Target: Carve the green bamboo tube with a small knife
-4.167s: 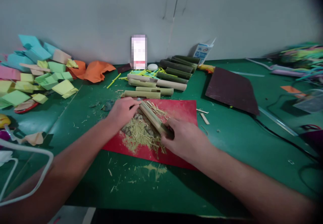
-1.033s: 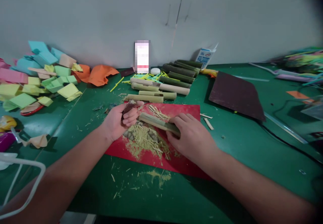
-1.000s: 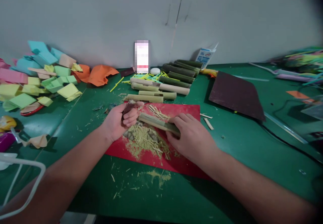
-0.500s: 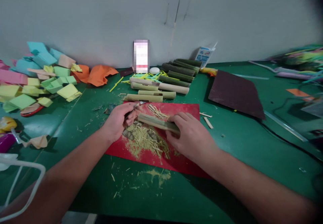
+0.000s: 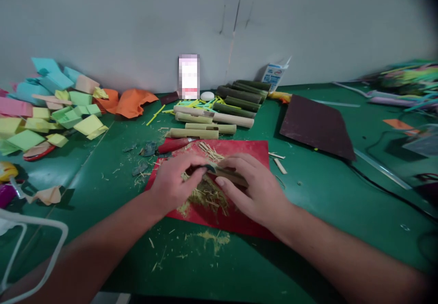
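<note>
Both my hands meet over a red mat (image 5: 253, 151) on the green table. My right hand (image 5: 251, 187) grips a short pale-green bamboo piece (image 5: 228, 175) from above. The fingers of my left hand (image 5: 174, 180) are curled round the piece's left end. Under the hands lies a heap of yellow-green shavings (image 5: 205, 199). A red-handled knife (image 5: 174, 145) lies at the mat's far left corner, with neither hand on it.
Peeled bamboo pieces (image 5: 212, 119) and dark green ones (image 5: 239, 98) lie in rows behind the mat. A dark brown sheet (image 5: 316, 126) is at the right. Coloured paper scraps (image 5: 51, 107) pile up at the left. A black cable (image 5: 383, 185) runs along the right.
My left hand has put the knife down at the mat's far left corner and moved right onto the bamboo piece. My right hand still holds the piece.
</note>
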A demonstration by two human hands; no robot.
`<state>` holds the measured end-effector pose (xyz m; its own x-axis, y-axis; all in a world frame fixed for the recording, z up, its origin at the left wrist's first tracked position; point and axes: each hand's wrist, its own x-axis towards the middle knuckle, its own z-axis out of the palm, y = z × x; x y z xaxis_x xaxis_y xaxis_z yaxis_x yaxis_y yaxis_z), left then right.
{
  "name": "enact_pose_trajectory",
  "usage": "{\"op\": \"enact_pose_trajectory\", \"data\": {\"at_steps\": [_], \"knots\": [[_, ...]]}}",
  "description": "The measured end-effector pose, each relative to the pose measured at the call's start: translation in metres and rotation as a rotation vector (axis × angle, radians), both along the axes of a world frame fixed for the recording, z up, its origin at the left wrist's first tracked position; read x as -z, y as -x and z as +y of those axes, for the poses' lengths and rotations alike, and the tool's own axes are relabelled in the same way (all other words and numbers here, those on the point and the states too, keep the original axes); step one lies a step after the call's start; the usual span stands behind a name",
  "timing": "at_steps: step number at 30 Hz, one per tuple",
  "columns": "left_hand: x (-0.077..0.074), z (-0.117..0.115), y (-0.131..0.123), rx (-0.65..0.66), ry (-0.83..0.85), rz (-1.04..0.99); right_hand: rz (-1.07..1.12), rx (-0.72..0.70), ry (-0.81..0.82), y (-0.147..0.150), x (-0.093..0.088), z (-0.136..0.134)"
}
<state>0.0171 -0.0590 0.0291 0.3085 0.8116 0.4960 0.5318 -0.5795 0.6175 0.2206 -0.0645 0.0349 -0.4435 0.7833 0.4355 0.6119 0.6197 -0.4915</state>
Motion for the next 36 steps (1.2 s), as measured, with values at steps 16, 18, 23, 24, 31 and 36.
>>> {"op": "enact_pose_trajectory", "data": {"at_steps": [16, 18, 23, 24, 31, 36], "knots": [[-0.011, -0.01, -0.003, 0.194, -0.389, 0.063, 0.189, -0.161, -0.182, -0.002, -0.001, -0.006], [-0.011, -0.009, -0.002, 0.206, -0.341, 0.051, 0.175, -0.168, -0.191, -0.002, 0.0, -0.006], [-0.007, -0.008, -0.001, 0.235, -0.254, 0.013, 0.168, -0.174, -0.233, -0.002, 0.0, -0.005], [-0.007, -0.008, -0.001, 0.234, -0.244, 0.005, 0.169, -0.175, -0.234, -0.002, 0.0, -0.005], [-0.005, -0.01, -0.002, 0.226, -0.214, -0.034, 0.165, -0.144, -0.268, -0.001, -0.001, -0.006], [-0.008, -0.013, -0.006, 0.229, -0.199, -0.038, 0.149, -0.142, -0.291, -0.001, -0.001, -0.005]]}}
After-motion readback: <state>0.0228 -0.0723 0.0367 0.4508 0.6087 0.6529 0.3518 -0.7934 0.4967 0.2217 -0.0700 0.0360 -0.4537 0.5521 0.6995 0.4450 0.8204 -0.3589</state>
